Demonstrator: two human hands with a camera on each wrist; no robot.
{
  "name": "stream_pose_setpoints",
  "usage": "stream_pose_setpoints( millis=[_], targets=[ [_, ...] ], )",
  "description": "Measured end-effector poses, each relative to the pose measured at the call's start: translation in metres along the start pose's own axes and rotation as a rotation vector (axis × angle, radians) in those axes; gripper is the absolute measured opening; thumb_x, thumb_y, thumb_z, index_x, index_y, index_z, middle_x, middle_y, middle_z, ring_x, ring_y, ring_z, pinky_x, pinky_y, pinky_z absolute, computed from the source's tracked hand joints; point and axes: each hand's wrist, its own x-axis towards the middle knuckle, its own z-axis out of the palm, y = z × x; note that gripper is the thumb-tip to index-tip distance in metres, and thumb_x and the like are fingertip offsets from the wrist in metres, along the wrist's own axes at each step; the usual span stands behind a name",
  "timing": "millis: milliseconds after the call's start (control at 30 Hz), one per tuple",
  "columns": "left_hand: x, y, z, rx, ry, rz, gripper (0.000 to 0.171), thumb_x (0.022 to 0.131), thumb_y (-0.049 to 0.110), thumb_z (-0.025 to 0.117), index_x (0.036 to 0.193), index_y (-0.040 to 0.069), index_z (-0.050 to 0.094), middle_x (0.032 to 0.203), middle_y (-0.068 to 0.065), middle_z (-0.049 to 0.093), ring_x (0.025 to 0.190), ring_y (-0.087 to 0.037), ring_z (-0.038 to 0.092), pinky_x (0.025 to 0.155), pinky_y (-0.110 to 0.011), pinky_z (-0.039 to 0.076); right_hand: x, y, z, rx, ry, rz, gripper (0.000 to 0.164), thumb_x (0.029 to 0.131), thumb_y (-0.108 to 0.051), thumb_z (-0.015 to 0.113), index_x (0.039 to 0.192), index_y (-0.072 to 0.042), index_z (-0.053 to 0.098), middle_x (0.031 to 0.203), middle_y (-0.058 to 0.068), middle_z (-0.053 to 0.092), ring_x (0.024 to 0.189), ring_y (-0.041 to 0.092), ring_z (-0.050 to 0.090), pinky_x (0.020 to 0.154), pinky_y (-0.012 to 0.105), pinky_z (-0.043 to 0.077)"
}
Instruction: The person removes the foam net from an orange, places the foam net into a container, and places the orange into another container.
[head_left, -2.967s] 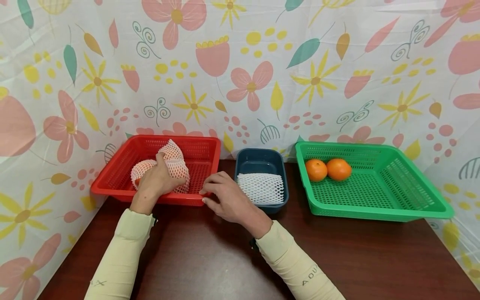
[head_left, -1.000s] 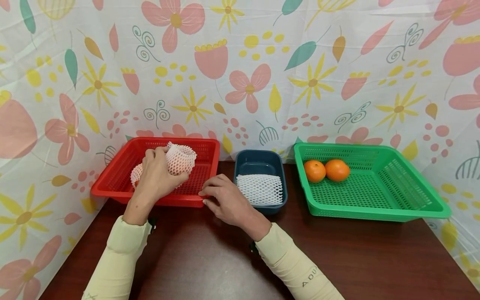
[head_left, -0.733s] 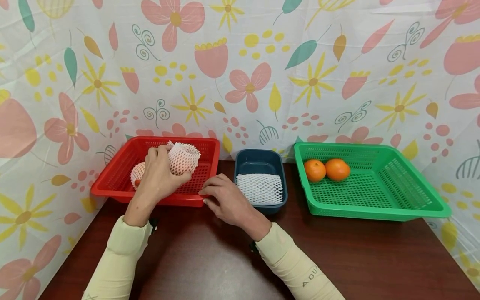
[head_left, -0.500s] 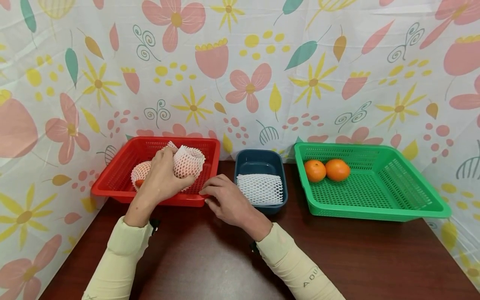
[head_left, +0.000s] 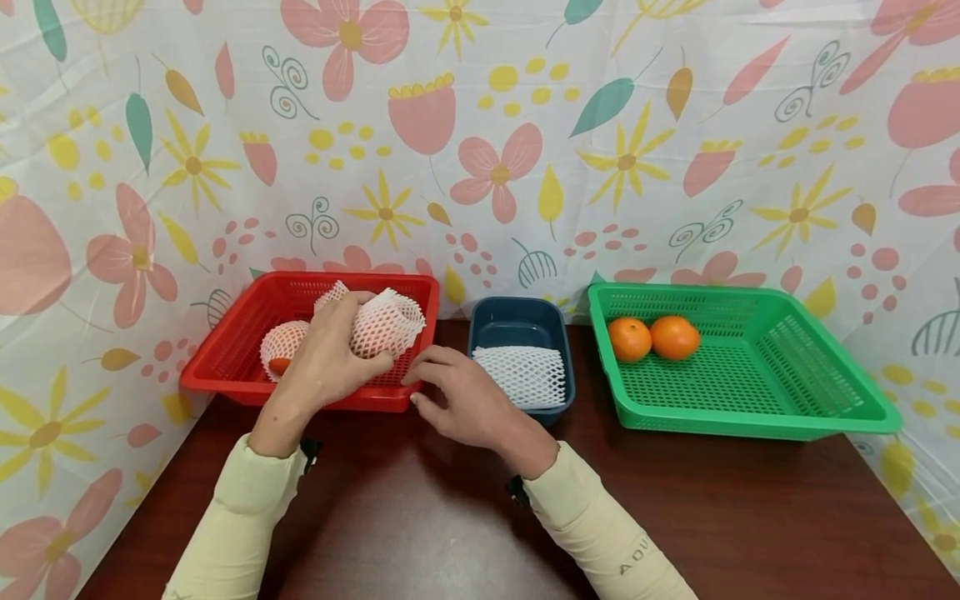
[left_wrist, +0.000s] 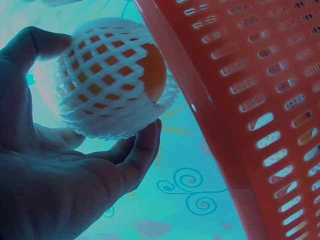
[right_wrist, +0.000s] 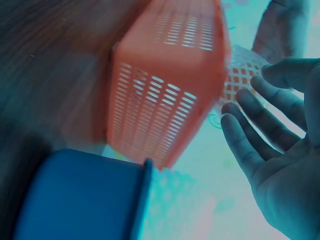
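Observation:
In the head view my left hand grips an orange in a white foam net over the right part of the red basket. In the left wrist view the net wraps most of the fruit, with bare orange peel at its open end; thumb and fingers curl round it. My right hand hovers by the basket's front right corner, holding nothing. Its fingers are spread and relaxed in the right wrist view. Another netted fruit lies at the basket's left, and more net shows behind my left hand.
A dark blue tray with white foam nets stands between the baskets. To the right, a green basket holds two bare oranges. A floral sheet hangs behind the dark wooden table.
My left hand has taken hold of the netted orange, raised it and carried it rightward, tilting its open end to the right. My right hand has drawn slightly back from the red rim.

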Motion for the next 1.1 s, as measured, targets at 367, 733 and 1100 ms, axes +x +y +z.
stream_pose_setpoints(
  millis=[367, 733, 1100],
  targets=[
    [-0.007, 0.010, 0.001, 0.029, 0.011, 0.091, 0.080, 0.078, 0.026, 0.087, 0.149, 0.015, 0.051, 0.136, -0.011, 0.056, 0.125, -0.029, 0.049, 0.100, -0.057, 0.050, -0.009, -0.010, -0.024, 0.189, 0.191, -0.073, 0.016, 0.093, -0.006, 0.076, 0.105, -0.015, 0.075, 0.112, -0.005, 0.067, 0.105, 0.009, 0.061, 0.095, 0.026, 0.056],
    [-0.012, 0.025, 0.003, 0.001, 0.031, 0.165, 0.091, 0.071, 0.025, 0.094, 0.148, 0.009, 0.048, 0.137, -0.008, 0.056, 0.123, -0.026, 0.051, 0.104, -0.053, 0.050, -0.023, -0.016, -0.044, 0.272, 0.320, -0.047, 0.021, 0.095, -0.005, 0.072, 0.114, -0.015, 0.072, 0.119, -0.006, 0.066, 0.107, 0.013, 0.061, 0.090, 0.032, 0.058],
    [-0.025, 0.043, 0.002, 0.024, 0.040, 0.240, 0.089, 0.073, 0.031, 0.093, 0.148, 0.013, 0.050, 0.138, -0.004, 0.057, 0.127, -0.022, 0.050, 0.105, -0.050, 0.051, -0.037, -0.019, -0.058, 0.240, 0.376, -0.045, 0.027, 0.096, -0.003, 0.069, 0.122, -0.011, 0.067, 0.121, -0.002, 0.064, 0.107, 0.019, 0.062, 0.092, 0.035, 0.057]
  ],
)
